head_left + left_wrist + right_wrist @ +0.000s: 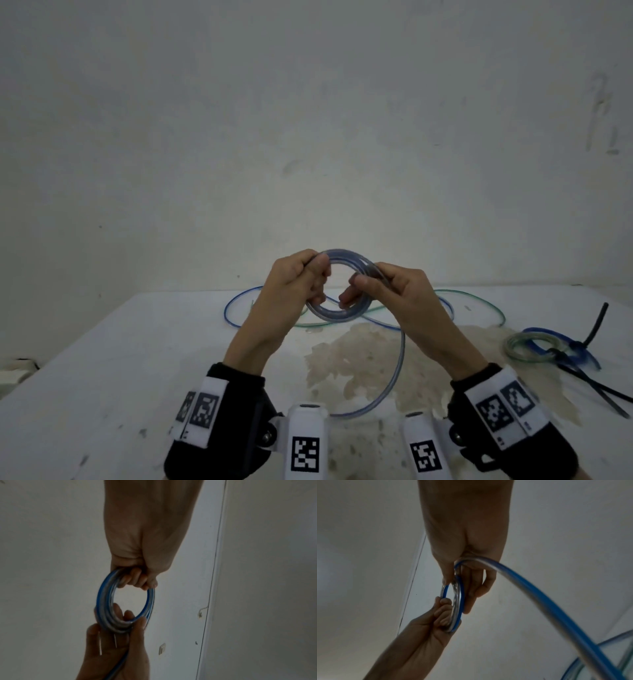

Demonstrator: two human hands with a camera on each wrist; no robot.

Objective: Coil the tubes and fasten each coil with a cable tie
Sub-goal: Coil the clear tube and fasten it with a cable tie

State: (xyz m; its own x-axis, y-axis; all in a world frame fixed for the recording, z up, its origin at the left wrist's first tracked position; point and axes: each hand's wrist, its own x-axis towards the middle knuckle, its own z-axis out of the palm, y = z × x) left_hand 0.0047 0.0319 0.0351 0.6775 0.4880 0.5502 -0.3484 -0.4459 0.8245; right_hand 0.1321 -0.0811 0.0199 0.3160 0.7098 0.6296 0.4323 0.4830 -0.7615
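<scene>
Both hands hold a coil of clear, blue-striped tube [337, 314] above the white table [102, 359]. My left hand [301, 274] grips the coil's left side, fingers curled round several turns [106, 588]. On the coil's right side my right hand [376, 284] pinches it between thumb and fingers [458, 596]. The tube's free length [399, 359] hangs from the right hand and loops down to the table; it sweeps past the right wrist view [539, 601]. Loose blue tube [236, 301] and green tube [493, 305] lie on the table behind the hands.
At the right of the table lie two tied coils, one green [529, 346] and one blue [561, 342], with black cable ties [596, 390] across them. A brownish stain [370, 363] marks the table's middle. A pale wall [308, 137] stands behind.
</scene>
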